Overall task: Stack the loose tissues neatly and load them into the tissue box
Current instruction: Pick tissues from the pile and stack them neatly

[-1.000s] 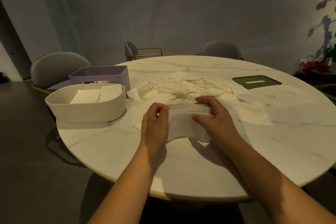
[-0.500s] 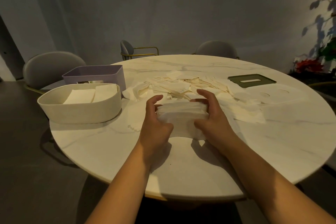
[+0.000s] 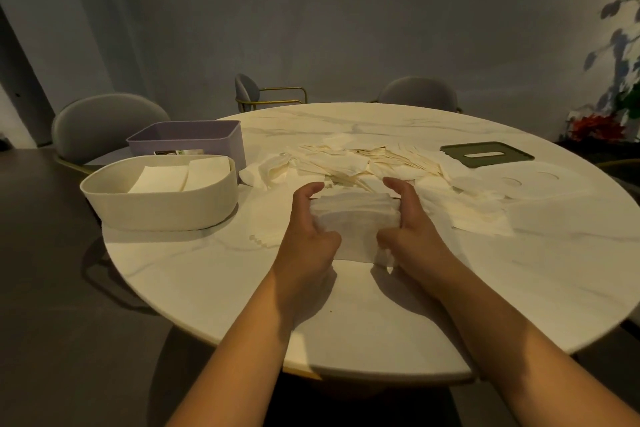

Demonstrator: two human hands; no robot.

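Left hand [image 3: 308, 236] and right hand [image 3: 412, 232] each have their grip curled round one end of a small stack of white tissues [image 3: 353, 215]. It's sitting on the round white marble surface [image 3: 214, 288], just right of the cream oval plastic tissue box [image 3: 159, 208]. That box has two folded white bundles [image 3: 162, 177] lying in it, and the messy pile of loose cream tissues [image 3: 363, 163] is spread out to its right too, just past the stack.
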